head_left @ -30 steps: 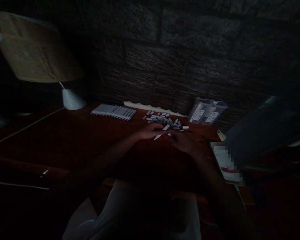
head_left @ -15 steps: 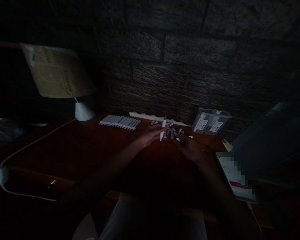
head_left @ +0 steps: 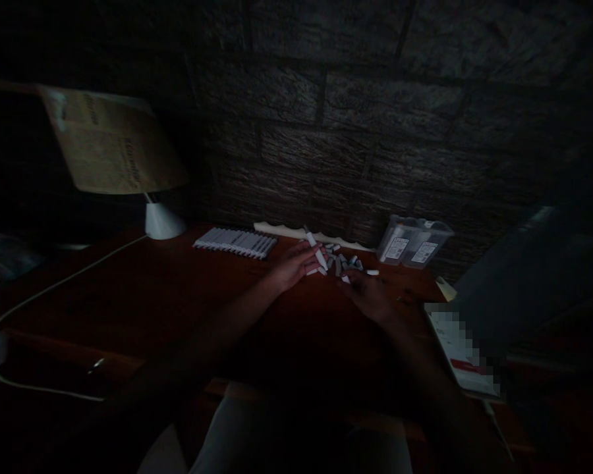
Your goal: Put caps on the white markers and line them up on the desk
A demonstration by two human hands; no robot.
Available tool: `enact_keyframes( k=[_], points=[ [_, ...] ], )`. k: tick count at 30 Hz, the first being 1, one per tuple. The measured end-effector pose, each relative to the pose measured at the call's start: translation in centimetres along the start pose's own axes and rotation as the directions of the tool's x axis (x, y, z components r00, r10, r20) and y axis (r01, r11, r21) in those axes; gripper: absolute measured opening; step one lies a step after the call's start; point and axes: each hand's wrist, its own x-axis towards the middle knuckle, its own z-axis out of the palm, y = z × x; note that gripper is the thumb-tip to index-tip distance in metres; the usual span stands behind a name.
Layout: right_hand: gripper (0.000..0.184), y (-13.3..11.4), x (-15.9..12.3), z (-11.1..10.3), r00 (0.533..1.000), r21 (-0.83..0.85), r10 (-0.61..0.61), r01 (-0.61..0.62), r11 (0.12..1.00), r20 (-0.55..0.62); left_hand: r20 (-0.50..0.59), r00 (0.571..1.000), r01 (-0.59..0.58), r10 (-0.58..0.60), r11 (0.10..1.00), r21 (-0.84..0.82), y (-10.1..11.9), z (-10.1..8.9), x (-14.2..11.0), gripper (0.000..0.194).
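My left hand (head_left: 295,264) is closed around a white marker (head_left: 317,251), which tilts with its dark end up and to the left. Just to its right, my right hand (head_left: 368,291) pinches a small white piece (head_left: 345,279) that looks like a marker cap. Several loose marker caps (head_left: 338,264) lie scattered on the desk between and behind the two hands. A white-ended piece (head_left: 372,272) rests beyond the right hand's knuckles. Further left, a row of markers (head_left: 235,242) lies side by side on the wood. The dim light hides finer detail of the fingers.
Clear plastic boxes (head_left: 415,242) with labels stand at the back right. A lamp (head_left: 164,221) with a paper shade stands back left, its cord crossing the desk (head_left: 143,296). A white wavy-edged strip (head_left: 296,232) lies along the brick wall. A partly blurred white device (head_left: 459,355) sits right.
The marker in my left hand has turned from nearly upright to leaning left at its top. My right hand has shifted slightly, and the white piece in its fingers shows more clearly.
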Motion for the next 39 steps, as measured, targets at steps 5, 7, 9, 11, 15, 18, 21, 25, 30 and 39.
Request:
enact_keyframes(
  k=[5, 7, 9, 11, 15, 18, 21, 25, 30, 39],
  points=[
    [0.028, -0.12, -0.07, 0.03, 1.000, -0.004, -0.011, 0.011, 1.000, 0.006, -0.034, 0.999, 0.000, 0.000, 1.000, -0.004, 0.06, -0.37, 0.23, 0.013],
    [0.027, -0.19, -0.08, -0.04, 1.000, -0.017, -0.009, 0.010, 1.000, 0.015, -0.029, 1.000, -0.003, 0.003, 1.000, 0.006, -0.05, -0.50, 0.33, 0.014],
    [0.026, -0.27, -0.09, -0.14, 1.000, -0.021, -0.007, 0.008, 1.000, 0.016, -0.020, 1.000, -0.003, 0.003, 1.000, 0.011, -0.17, -0.57, 0.41, 0.015],
    [0.025, -0.31, -0.11, -0.22, 1.000, -0.017, -0.011, 0.011, 1.000, 0.014, -0.014, 1.000, 0.005, -0.005, 1.000, 0.014, -0.24, -0.60, 0.45, 0.015],
    [0.025, -0.22, -0.13, -0.18, 1.000, -0.019, -0.022, 0.022, 1.000, 0.022, -0.024, 1.000, 0.012, -0.011, 1.000, 0.023, -0.23, -0.70, 0.54, 0.015],
    [0.024, -0.13, -0.11, -0.12, 0.999, -0.013, -0.020, 0.020, 1.000, 0.025, -0.043, 0.999, 0.018, -0.016, 0.999, 0.031, -0.18, -0.83, 0.64, 0.015],
    [0.024, -0.22, -0.09, -0.18, 0.999, -0.028, -0.018, 0.019, 0.999, 0.028, -0.053, 0.998, 0.025, -0.023, 0.999, 0.035, -0.09, -0.87, 0.66, 0.014],
    [0.023, -0.40, -0.09, -0.28, 0.999, -0.040, -0.024, 0.026, 0.999, 0.040, -0.059, 0.998, 0.027, -0.025, 0.999, 0.045, 0.11, -0.68, 0.51, 0.012],
    [0.023, -0.14, -0.08, -0.21, 0.998, -0.007, -0.031, 0.031, 0.999, 0.048, -0.076, 0.996, 0.043, -0.038, 0.997, 0.062, 0.27, -0.25, 0.27, 0.010],
    [0.021, -0.42, -0.17, -0.28, 0.998, -0.014, -0.039, 0.039, 0.999, 0.058, -0.086, 0.996, 0.037, -0.032, 0.997, 0.060, 0.27, -0.48, 0.42, 0.007]
  ],
)
